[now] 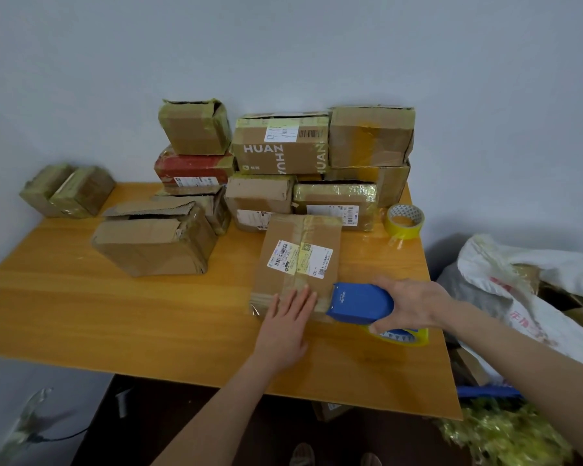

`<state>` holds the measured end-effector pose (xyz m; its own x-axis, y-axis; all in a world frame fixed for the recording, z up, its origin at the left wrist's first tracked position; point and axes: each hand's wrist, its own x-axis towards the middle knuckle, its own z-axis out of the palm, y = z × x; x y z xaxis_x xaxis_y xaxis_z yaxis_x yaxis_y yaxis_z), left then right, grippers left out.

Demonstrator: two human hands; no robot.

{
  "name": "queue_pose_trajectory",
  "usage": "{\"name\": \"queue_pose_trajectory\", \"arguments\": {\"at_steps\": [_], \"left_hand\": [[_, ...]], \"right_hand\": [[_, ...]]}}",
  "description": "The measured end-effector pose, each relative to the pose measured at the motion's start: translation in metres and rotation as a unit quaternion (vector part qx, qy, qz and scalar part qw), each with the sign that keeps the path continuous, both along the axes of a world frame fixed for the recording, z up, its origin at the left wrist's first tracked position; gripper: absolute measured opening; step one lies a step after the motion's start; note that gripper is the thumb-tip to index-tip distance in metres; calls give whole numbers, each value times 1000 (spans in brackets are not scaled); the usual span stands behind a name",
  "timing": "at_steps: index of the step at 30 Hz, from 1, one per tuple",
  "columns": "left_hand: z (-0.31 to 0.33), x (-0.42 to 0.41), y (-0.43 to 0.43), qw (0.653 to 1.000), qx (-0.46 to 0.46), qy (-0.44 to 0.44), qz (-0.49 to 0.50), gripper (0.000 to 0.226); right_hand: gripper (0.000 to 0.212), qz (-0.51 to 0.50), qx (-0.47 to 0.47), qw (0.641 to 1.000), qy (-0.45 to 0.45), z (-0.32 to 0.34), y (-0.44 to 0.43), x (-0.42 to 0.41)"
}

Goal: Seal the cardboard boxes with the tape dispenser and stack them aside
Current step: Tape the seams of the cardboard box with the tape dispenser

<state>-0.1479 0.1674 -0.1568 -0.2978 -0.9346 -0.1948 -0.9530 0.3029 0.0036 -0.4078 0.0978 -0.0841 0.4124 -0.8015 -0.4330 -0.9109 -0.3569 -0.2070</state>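
A flat cardboard box (300,260) with white shipping labels lies on the wooden table (115,314) in front of me. My left hand (288,326) rests flat, fingers apart, on its near end. My right hand (408,304) grips the blue tape dispenser (360,302), whose front edge touches the box's near right corner. A yellow tape roll (401,336) sits under the dispenser.
An open-topped box (155,243) stands at the left. Several taped boxes (283,146) are piled along the wall. Two small boxes (66,191) sit at the far left corner. A spare tape roll (404,220) lies at the right. White sacks (525,290) stand beside the table.
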Motion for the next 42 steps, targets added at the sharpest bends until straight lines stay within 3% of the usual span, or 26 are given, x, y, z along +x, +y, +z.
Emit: {"name": "queue_pose_trajectory", "arguments": {"at_steps": [10, 15, 20, 24, 35, 42], "left_hand": [[-6, 4, -5, 1000, 6, -10, 6, 93], [-5, 1, -5, 1000, -12, 7, 12, 76], [3, -16, -11, 994, -28, 59, 84, 67], [3, -31, -20, 998, -11, 63, 23, 50], [-5, -22, -22, 998, -15, 62, 4, 52], [0, -16, -24, 997, 4, 74, 7, 51]], "right_hand": [[78, -41, 37, 995, -82, -1, 3, -28], [78, -41, 38, 998, -33, -1, 3, -42], [74, -5, 16, 1000, 13, -8, 5, -25], [69, -3, 13, 1000, 24, -12, 4, -21], [84, -66, 76, 993, -59, -7, 8, -51], [72, -67, 127, 983, -115, -7, -2, -56]]}}
